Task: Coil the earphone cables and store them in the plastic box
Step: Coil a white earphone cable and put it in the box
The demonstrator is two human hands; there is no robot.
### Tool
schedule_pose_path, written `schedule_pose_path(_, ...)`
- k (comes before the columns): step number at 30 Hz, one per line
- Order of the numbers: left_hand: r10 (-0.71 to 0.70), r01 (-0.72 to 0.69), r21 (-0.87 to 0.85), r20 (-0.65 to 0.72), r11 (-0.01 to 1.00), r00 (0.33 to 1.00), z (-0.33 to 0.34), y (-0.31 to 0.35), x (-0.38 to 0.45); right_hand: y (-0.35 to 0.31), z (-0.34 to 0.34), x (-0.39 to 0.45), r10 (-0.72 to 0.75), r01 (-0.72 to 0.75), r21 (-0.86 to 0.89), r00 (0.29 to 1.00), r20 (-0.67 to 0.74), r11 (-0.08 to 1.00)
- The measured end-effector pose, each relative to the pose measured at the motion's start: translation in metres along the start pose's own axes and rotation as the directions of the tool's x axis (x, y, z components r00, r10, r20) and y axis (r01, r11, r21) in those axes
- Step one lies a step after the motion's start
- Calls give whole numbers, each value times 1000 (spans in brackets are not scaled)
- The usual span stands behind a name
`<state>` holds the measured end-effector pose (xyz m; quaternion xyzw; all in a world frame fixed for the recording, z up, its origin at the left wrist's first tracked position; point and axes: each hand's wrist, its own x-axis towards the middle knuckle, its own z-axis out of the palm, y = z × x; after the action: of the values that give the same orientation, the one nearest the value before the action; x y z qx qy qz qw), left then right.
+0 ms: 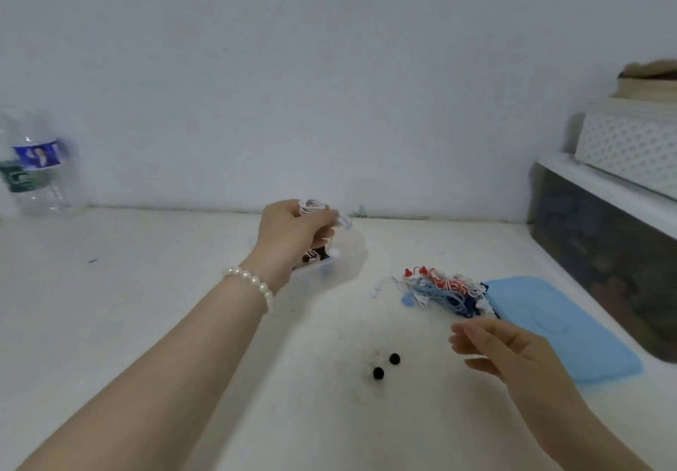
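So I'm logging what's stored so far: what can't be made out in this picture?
- Head view: most of the plastic box and its contents, hidden behind the left hand.
- Head view: the full white earphone coil, its lower part covered by that hand's fingers.
- Head view: how many cables are in the tangled pile; strands overlap and blur.
- Head view: the blue lid, its near edge partly behind the right hand.

A plain home corner, most likely

White surface [146,287] against a bare wall [329,67], a water bottle [36,166], stacked storage bins [604,243] (one lattice-sided) at right.
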<state>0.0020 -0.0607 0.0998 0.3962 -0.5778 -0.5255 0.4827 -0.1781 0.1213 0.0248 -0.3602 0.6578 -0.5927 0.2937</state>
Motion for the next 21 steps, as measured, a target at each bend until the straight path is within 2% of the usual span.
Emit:
schedule_pose_path(6,-123,123,25,-22,992,992,10,-11,52,5,3,3,-4,6,-51,999,37,999)
schedule_pose_path(10,-155,173,225,-97,959,983,21,-40,70,6,1,2,-47,54,-95,996,76,994)
schedule_pose_path(12,-201,225,271,-114,936,973,24,-51,73,6,0,3,-60,68,-105,995,81,992)
schedule_pose_path(15,-255,268,304,-83,914,963,27,-49,68,8,-2,4,-68,77,-106,994,87,991)
schedule_pose_path(19,-333,320,235,17,918,943,25,-41,66,8,1,2,-57,67,-129,995,84,989)
schedule_pose_path(21,-348,321,277,54,906,936,23,-41,68,6,2,1,-57,69,-154,995,82,986)
